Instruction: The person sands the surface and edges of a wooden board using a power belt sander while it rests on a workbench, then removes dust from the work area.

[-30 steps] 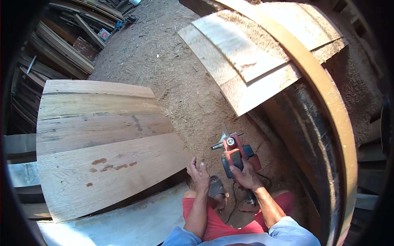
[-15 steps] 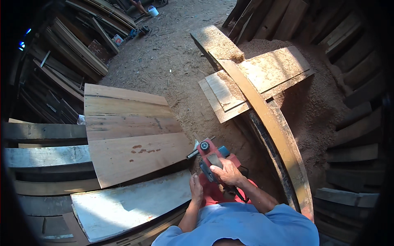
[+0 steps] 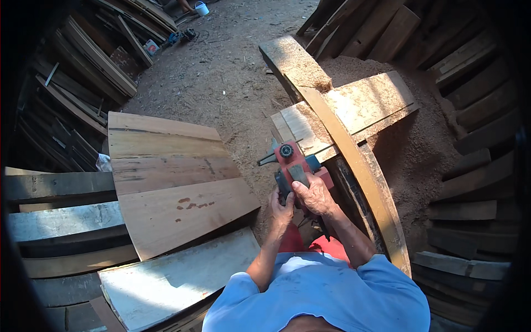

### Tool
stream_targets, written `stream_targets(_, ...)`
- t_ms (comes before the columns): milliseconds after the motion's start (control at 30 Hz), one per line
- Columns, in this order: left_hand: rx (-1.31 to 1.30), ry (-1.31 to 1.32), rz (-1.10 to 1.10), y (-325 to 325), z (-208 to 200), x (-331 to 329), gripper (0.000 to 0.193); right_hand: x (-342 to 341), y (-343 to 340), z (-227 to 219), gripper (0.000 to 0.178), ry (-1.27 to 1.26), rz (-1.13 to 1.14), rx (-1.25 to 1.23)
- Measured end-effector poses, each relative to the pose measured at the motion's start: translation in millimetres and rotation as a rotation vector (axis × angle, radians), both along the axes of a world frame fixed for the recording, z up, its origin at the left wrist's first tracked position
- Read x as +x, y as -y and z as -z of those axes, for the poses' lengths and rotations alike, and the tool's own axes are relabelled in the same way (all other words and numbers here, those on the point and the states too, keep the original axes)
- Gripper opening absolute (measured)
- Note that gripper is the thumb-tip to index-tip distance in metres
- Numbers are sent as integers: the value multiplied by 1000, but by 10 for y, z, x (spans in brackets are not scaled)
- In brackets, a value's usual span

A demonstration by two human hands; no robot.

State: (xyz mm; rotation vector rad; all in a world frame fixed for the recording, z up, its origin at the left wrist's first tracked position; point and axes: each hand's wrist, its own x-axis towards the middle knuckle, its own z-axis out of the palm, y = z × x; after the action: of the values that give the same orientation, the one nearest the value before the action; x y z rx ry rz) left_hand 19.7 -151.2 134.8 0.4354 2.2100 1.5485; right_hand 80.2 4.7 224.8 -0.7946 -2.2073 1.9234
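Observation:
A red electric planer [image 3: 292,161] with a black front knob and a metal side fence is held in front of my body. My right hand [image 3: 316,195] is closed around its top handle. At the planer's left side my left hand [image 3: 281,206] grips the body, its fingertips partly hidden. Just right of the tool runs a long narrow plank [image 3: 354,155] on edge, lying over a wooden beam and across some flat boards [image 3: 381,99] strewn with shavings. Left of my hands is a wide panel of joined boards [image 3: 182,166] with dark reddish spots.
A pale board [image 3: 182,276] lies at the lower left, beside stacked planks [image 3: 61,213]. Lumber [image 3: 475,160] lines the right side, and a heap of shavings [image 3: 420,146] lies before it. Far off stand a white bucket [image 3: 201,8] and a power tool with a cord [image 3: 189,35].
My right hand has raised the planer forward and slightly right, nearer the crossing boards. My left hand, apart from the tool before, has come up against its side and taken hold.

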Motion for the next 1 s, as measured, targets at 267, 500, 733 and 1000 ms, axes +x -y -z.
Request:
stream_targets(267, -148, -4, 29, -296, 87, -496, 63, -452, -261, 248, 57, 82, 52, -20)
stream_targets(500, -152, 22, -8, -587, 103, -1179, 57, -1122, -491, 276, 60, 70, 38, -54)
stream_targets(733, -59, 85, -12, -996, 117, -2150, 54, -2040, -918, 137, 60, 65, 17, -40)
stream_targets(1000, -170, 57, 14, -733, 35, -1527, 57, -1433, -621, 196, 59, 20, 51, -4)
